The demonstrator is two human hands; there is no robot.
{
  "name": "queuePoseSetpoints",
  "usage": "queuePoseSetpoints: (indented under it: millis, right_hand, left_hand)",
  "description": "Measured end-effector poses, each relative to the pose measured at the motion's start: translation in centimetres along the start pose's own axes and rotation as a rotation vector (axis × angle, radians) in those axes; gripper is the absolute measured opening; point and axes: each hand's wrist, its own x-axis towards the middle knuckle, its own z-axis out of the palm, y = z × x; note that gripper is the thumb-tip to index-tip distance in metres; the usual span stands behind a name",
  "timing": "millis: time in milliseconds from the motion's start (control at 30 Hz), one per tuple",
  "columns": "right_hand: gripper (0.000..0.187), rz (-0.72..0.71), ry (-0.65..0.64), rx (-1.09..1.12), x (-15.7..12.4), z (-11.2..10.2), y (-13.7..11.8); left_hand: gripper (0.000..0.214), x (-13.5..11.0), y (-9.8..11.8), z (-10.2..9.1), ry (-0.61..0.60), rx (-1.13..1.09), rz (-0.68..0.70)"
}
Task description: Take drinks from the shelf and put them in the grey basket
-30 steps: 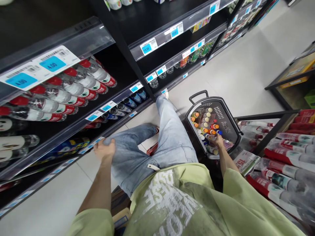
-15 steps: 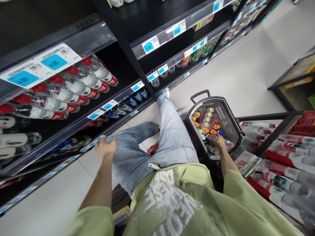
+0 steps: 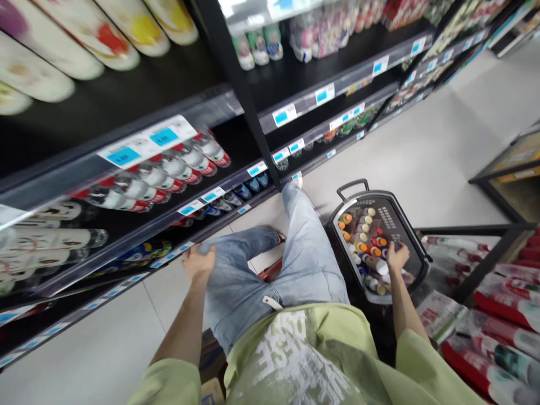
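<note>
My left hand (image 3: pixel 199 262) rests on my left knee, on the blue jeans (image 3: pixel 234 270), its fingers and thumb spread. My right hand (image 3: pixel 397 259) is over the right part of a black shopping basket (image 3: pixel 407 222); its fingers are loosely bent and apart, and nothing clearly shows in them. Inside the basket stand several small bottles with orange caps (image 3: pixel 360 246) and pale caps (image 3: pixel 365 228). Close to my right hand's fingers lies a white bottle (image 3: pixel 381 266). The blur and the hand hide part of what is beneath it.
On my left, dark shelves hold red-labelled water bottles (image 3: pixel 185 169), white bottles (image 3: pixel 113 42) and blue price labels (image 3: pixel 164 136). To the right, wrapped packs of red-labelled bottles (image 3: pixel 504 315) lie beyond a dark frame (image 3: pixel 464 229). Pale tiled floor (image 3: pixel 422 140) runs ahead.
The view has tilted up, bringing the upper shelves in. My right hand has shifted right and up off the bottles near a blue cap. My left hand stays on the knee.
</note>
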Motion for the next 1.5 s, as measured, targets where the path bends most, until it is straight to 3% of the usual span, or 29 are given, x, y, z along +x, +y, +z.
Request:
queuePoseSetpoints:
  millis: [133,233,400,667,800,933,1033,1167,1367,1500]
  right_hand:
    - [0.066,-0.023,0.190,0.212,2.7,-1.3,-5.3]
    - [0.060,-0.070,0.249,0.432,4.6,-2.2,-11.1]
    - [0.057,-0.286,0.209,0.756,5.1,-5.4,-24.6]
    - [0.065,-0.797,0.026,0.926,-0.1,-12.3,-48.6]
    - [0.069,-0.939,0.053,0.908,-1.1,-13.2,-58.6]
    - [0.071,-1.012,0.126,0.847,-0.6,-13.4,-66.4]
    - [0.075,-1.034,0.134,0.795,-0.3,-13.8,-70.6]
    - [0.083,-0.934,0.035,0.710,-0.6,-14.4,-73.9]
    - [0.090,-0.862,-0.070,0.717,-0.2,-14.3,-75.2]
    - [0.092,-0.868,-0.011,0.759,0.4,-13.9,-75.0]
  left_hand:
    - [0.060,-0.1,-0.5,-0.9,-0.002,-0.066,0.001]
    - [0.057,0.1,-1.1,-1.1,-0.002,-0.107,0.011]
    - [0.059,0.6,-2.3,-0.7,-0.017,-0.081,0.023]
    - [0.056,1.2,-3.0,-0.1,0.003,-0.070,0.022]
    - [0.057,0.6,-3.0,-0.5,0.003,-0.076,0.016]
    - [0.053,0.1,-3.2,-0.8,0.030,-0.080,0.019]
    - [0.052,0.0,-3.4,-0.7,0.035,-0.082,0.032]
    - [0.053,0.2,-3.7,-0.2,0.044,-0.073,0.037]
    - [0.056,0.7,-3.9,0.5,0.030,-0.066,0.035]
    - [0.055,0.9,-4.2,0.9,0.040,-0.062,0.049]
